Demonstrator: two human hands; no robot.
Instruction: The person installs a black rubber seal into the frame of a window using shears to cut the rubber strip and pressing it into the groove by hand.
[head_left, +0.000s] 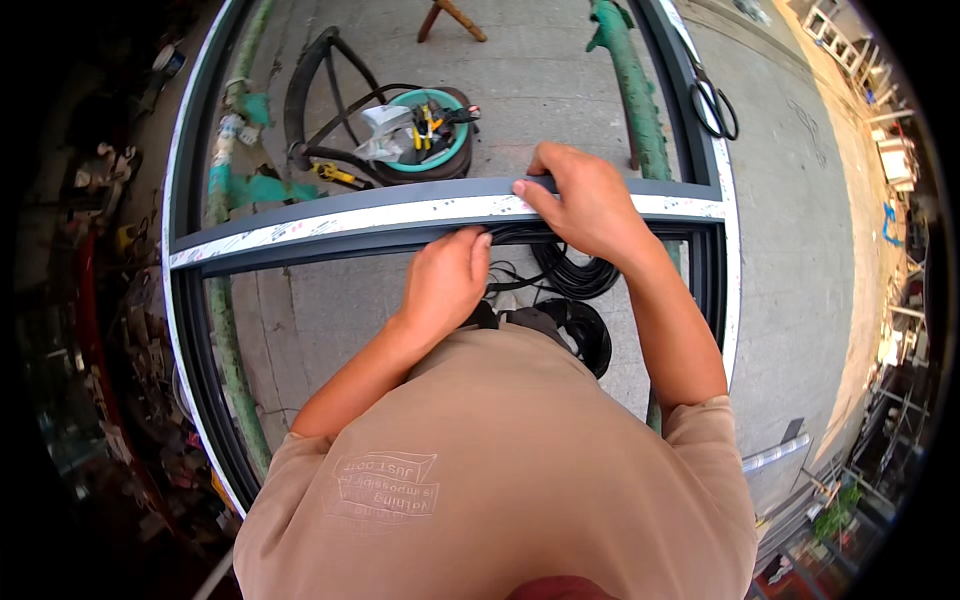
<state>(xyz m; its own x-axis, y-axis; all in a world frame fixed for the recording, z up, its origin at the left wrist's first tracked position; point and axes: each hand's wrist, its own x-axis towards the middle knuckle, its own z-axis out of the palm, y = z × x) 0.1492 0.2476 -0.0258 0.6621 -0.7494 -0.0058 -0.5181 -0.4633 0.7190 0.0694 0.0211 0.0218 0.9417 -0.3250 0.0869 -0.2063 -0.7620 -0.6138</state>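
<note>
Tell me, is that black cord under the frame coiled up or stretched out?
Mostly coiled: the black cord lies in loops on the ground beneath the grey frame.

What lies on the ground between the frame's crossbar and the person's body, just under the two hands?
In the head view, a coil of black cord lies there on the concrete, beneath the crossbar that the left hand and right hand grip.

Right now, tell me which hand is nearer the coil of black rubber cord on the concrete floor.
Left. The left hand sits beside the coil of black rubber cord; the right hand rests higher on the grey frame bar.
</note>
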